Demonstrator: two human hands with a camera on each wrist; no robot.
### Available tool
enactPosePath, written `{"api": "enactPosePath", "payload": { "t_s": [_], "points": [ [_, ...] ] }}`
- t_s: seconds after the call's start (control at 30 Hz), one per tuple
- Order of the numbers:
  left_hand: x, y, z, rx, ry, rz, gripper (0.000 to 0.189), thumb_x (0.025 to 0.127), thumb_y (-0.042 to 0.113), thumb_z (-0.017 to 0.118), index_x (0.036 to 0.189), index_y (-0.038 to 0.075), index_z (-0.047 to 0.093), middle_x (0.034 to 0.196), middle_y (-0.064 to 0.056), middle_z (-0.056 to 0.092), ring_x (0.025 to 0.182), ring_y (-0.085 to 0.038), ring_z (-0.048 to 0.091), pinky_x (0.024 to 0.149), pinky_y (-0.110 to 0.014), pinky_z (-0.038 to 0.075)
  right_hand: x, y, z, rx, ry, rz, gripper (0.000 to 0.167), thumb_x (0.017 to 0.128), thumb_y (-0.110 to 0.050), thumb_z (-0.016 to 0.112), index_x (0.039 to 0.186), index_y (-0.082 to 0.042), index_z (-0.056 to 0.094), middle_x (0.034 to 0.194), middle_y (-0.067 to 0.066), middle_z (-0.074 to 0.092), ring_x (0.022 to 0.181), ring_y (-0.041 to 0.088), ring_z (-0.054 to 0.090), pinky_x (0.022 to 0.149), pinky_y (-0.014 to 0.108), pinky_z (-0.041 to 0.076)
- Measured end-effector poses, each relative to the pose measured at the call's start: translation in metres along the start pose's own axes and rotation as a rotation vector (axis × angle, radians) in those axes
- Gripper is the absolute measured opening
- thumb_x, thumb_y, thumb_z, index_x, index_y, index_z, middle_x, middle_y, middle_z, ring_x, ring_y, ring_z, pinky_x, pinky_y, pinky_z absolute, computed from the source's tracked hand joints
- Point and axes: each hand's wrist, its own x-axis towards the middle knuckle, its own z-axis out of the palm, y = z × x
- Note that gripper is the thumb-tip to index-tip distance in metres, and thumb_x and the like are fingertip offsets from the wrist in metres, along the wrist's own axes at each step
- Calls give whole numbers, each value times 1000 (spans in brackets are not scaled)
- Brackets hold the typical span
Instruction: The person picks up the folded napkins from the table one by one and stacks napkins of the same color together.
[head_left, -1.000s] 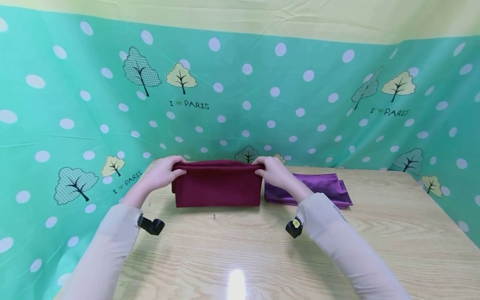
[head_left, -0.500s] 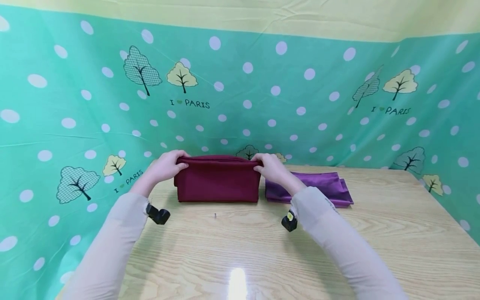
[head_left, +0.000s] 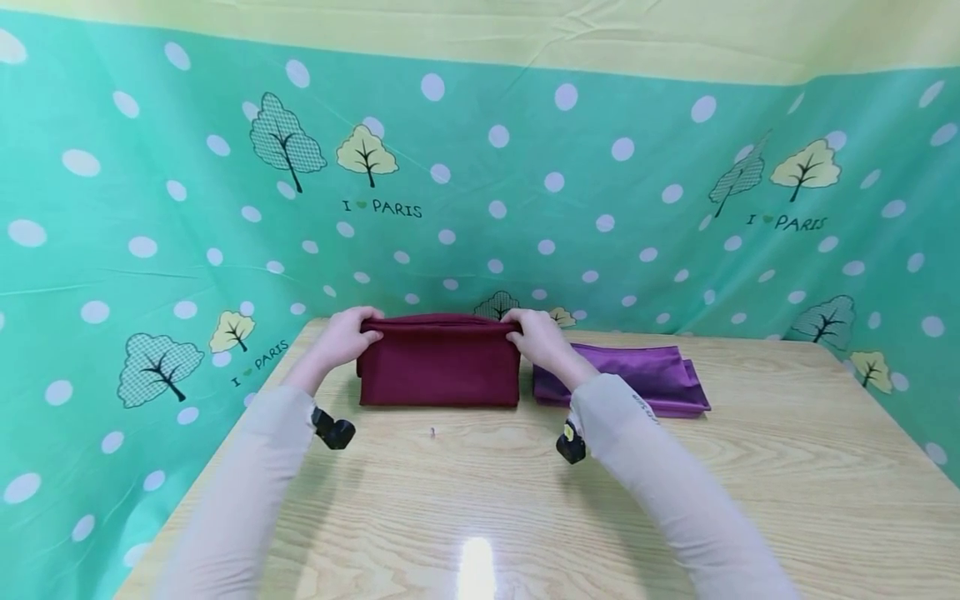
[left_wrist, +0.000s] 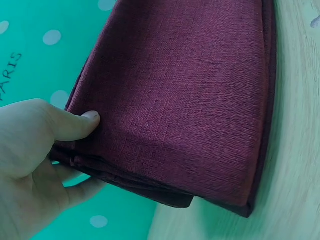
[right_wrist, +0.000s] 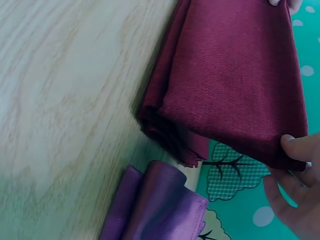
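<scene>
A folded maroon cloth (head_left: 440, 367) stands on its lower edge near the back of the table, both hands at its top corners. My left hand (head_left: 347, 336) pinches the top left corner, thumb in front and fingers behind, as the left wrist view shows on the woven maroon cloth (left_wrist: 185, 100). At the top right corner my right hand (head_left: 542, 340) pinches the layers the same way. Several folded layers of the maroon cloth (right_wrist: 230, 75) show at its side in the right wrist view. A folded purple satin cloth (head_left: 637, 371) lies just right of it, partly behind the right forearm.
The wooden table (head_left: 480, 500) extends in front and to the right. A green dotted curtain (head_left: 480, 192) with printed trees hangs directly behind and at both sides. A tiny dark mark or bit (head_left: 432, 432) is on the tabletop in front of the maroon cloth.
The maroon cloth, held by both hands, has shifted slightly up and away, its left side moving a little to the right. Both forearms have come slightly inward. The purple cloth stays in place.
</scene>
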Motion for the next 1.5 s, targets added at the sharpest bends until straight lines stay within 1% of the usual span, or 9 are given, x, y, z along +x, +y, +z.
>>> {"api": "enactPosePath", "payload": {
  "t_s": [0.33, 0.57, 0.67, 0.77, 0.93, 1.07, 1.23, 1.4, 1.5],
  "points": [
    [7, -7, 14, -19, 72, -39, 17, 86, 5, 57, 102, 0, 61, 113, -20, 58, 99, -32, 53, 85, -44, 42, 3, 5, 8, -68, 57, 51, 23, 89, -15, 58, 112, -15, 62, 104, 6, 65, 89, 22, 62, 74, 36, 48],
    [10, -9, 23, -34, 94, -72, 18, 86, 6, 57, 103, 2, 61, 109, -20, 57, 98, -33, 51, 84, -45, 41, 6, 9, 14, -90, 47, 76, 26, 89, -16, 58, 114, -15, 61, 107, 6, 65, 90, 23, 62, 74, 37, 49],
    [11, -11, 27, -31, 90, -81, 21, 87, 7, 56, 107, 3, 60, 112, -21, 55, 103, -34, 50, 87, -47, 40, 7, 12, 18, -96, 44, 92, 26, 89, -16, 57, 115, -15, 61, 109, 7, 64, 90, 23, 62, 75, 37, 49],
    [11, -13, 30, -28, 78, -91, 26, 88, 8, 55, 113, 2, 59, 121, -22, 51, 112, -37, 47, 94, -48, 37, 7, 14, 21, -100, 40, 105, 26, 90, -16, 57, 115, -16, 62, 110, 6, 64, 91, 23, 62, 75, 37, 49],
    [9, -14, 33, -34, 65, -95, 30, 89, 11, 54, 118, 2, 57, 133, -24, 43, 123, -39, 39, 101, -48, 32, 6, 15, 24, -109, 21, 119, 27, 91, -17, 54, 118, -17, 61, 111, 7, 63, 90, 23, 62, 69, 34, 49],
    [7, -14, 36, -28, 71, -69, 29, 89, 11, 53, 116, 2, 57, 128, -25, 47, 118, -39, 43, 97, -48, 35, 5, 15, 27, -124, 8, 113, 29, 91, -16, 54, 120, -16, 60, 114, 7, 62, 91, 23, 62, 68, 34, 49],
    [6, -13, 41, -26, 37, -77, 30, 91, 9, 51, 119, 1, 56, 123, -22, 52, 115, -37, 46, 96, -48, 36, 4, 17, 31, -141, -5, 107, 29, 92, -15, 53, 120, -16, 60, 117, 6, 61, 101, 23, 59, 78, 38, 49],
    [6, -12, 45, -22, 29, -47, 32, 90, 10, 52, 121, 1, 55, 121, -22, 53, 112, -37, 48, 95, -49, 36, 3, 18, 36, -136, -20, 112, 31, 92, -14, 52, 123, -17, 58, 121, 7, 59, 102, 23, 58, 74, 37, 49],
    [7, -12, 49, -30, 22, -42, 32, 91, 11, 52, 121, 2, 56, 120, -21, 55, 111, -35, 50, 94, -48, 37, 3, 19, 38, -146, -20, 110, 32, 92, -14, 52, 123, -17, 58, 121, 7, 59, 105, 24, 57, 77, 38, 48]
  ]
}}
